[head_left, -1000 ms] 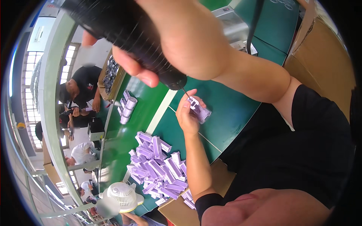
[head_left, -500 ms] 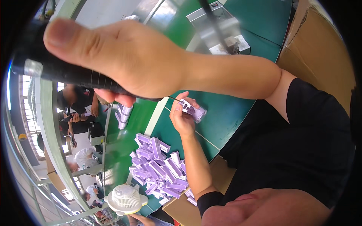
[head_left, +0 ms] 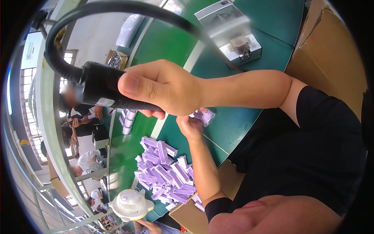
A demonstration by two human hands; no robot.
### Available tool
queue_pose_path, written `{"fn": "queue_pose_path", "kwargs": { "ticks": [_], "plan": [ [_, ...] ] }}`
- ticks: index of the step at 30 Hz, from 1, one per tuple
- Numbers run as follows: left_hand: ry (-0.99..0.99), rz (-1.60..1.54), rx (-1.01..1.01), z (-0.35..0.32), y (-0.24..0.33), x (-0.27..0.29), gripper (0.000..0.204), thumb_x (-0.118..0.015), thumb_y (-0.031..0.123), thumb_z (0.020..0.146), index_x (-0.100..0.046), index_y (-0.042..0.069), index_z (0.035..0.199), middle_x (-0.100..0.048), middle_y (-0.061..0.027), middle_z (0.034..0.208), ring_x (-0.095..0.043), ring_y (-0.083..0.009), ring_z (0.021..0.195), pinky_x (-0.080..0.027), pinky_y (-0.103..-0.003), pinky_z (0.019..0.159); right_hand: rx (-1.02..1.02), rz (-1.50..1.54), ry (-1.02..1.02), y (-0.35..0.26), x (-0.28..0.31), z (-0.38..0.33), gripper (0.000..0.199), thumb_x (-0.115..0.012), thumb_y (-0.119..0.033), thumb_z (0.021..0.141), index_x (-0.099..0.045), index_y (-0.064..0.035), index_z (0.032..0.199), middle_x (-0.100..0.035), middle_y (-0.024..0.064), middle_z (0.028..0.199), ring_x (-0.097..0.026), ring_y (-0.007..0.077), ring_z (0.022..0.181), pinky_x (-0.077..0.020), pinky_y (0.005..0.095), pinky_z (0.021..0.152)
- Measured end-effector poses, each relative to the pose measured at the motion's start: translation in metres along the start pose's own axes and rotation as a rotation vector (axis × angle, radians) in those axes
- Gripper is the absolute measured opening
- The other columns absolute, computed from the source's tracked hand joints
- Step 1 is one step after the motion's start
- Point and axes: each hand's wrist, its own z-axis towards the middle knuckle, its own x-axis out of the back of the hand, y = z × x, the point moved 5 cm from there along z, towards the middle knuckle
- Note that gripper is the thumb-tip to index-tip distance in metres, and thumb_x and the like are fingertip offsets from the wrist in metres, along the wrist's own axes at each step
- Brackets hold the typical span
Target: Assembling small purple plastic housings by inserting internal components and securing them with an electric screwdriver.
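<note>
- Close above the green table (head_left: 233,128), the right hand (head_left: 171,91) is clenched round a black tool (head_left: 105,91); its looping cable (head_left: 117,7) could snag.
- Lower, over the table, the left hand (head_left: 190,126) pinches a purple box (head_left: 205,116); a loose hold might drop it.
- Farther along the table, the pile of boxes (head_left: 165,171) may spill if knocked.

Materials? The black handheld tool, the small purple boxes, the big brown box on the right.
Black tool: looks like matte moulded plastic with dull highlights and a rubbery-looking hose; could be coated metal. Purple boxes: thin printed cardboard, judging by sharp folded edges and a slight sheen. Brown box: plain kraft cardboard, matte, with a creased face.
</note>
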Motion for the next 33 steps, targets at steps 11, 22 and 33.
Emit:
{"fn": "queue_pose_path", "kwargs": {
  "ticks": [11,22,33],
  "plan": [
    [-0.007,-0.027,-0.010,0.001,-0.003,0.000,0.044,-0.054,0.038,0.099,-0.063,-0.004,0.103,-0.065,-0.0204,0.086,-0.064,-0.0320,0.080,-0.051,-0.041,0.072,-0.016,-0.008,-0.001,0.007,0.004,0.002,0.077,-0.050,-0.082,0.094,-0.064,-0.0069,0.083,-0.059,0.0018,0.064,-0.059,0.0108,0.055,-0.0480,0.0272,0.051],
    [0.091,-0.070,0.038,-0.003,-0.012,0.010,0.042,-0.055,0.037,0.097,-0.062,-0.004,0.102,-0.065,-0.0179,0.085,-0.064,-0.0325,0.080,-0.054,-0.045,0.072,-0.059,-0.005,-0.011,0.016,0.003,0.000,0.074,-0.051,-0.078,0.098,-0.073,-0.0070,0.098,-0.056,0.0006,0.063,-0.055,0.0087,0.052,-0.0445,0.0248,0.050],
    [0.179,0.191,-0.110,-0.003,0.004,-0.010,0.041,-0.042,0.030,0.105,-0.061,-0.006,0.098,-0.065,-0.0188,0.075,-0.063,-0.0260,0.066,-0.048,-0.035,0.065,0.003,0.027,-0.088,0.018,-0.006,-0.001,0.069,-0.050,-0.072,0.102,-0.068,-0.0065,0.089,-0.057,0.0015,0.064,-0.053,0.0088,0.050,-0.0425,0.0249,0.049]
  ]
}}
